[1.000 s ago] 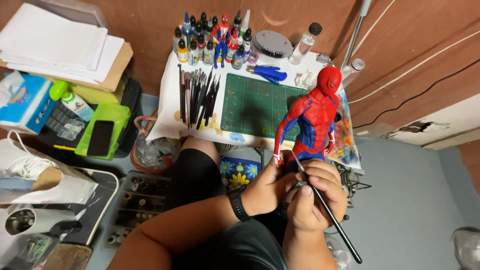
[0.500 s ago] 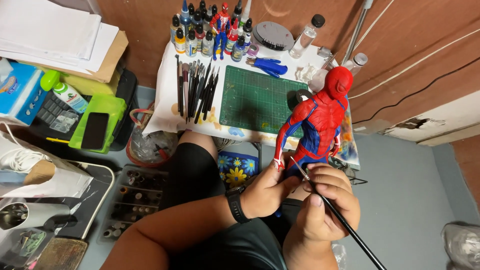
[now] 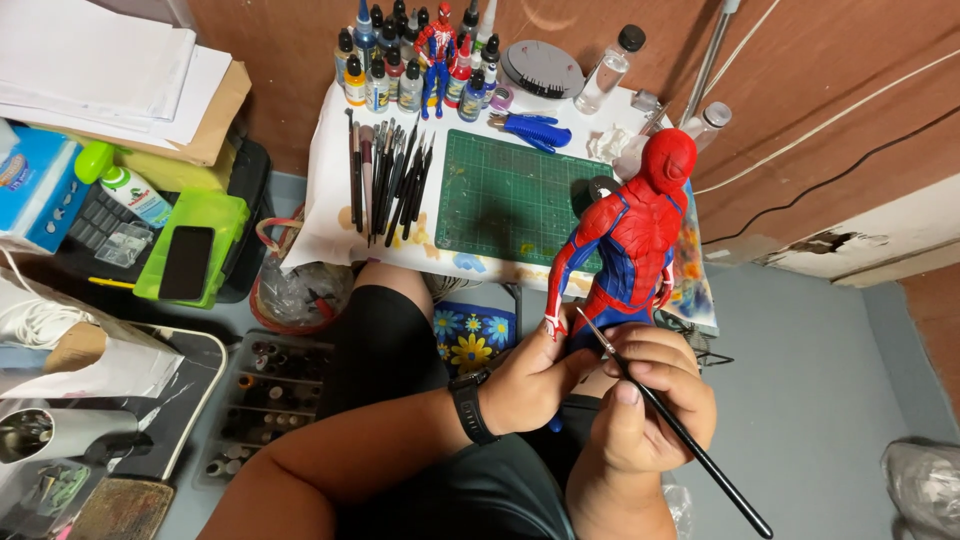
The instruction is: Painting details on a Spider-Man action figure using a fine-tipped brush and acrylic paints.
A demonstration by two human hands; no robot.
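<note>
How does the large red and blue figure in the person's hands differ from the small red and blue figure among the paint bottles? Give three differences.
1. The large figure looks far bigger than the small figure.
2. The large figure is gripped at the legs by the left hand; the small figure stands free on the table.
3. The right hand holds a brush beside the large figure; bottles flank the small one.
Both are red and blue.

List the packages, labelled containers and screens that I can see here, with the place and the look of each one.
Tissue box: far left, blue and white.
Green-capped bottle: left, lying beside the box, white label.
Phone: on a lime green tray, flat, dark screen.
Paint bottles: back of the small table, upright, small, coloured labels.
Clear bottle: back right, black cap.
</note>
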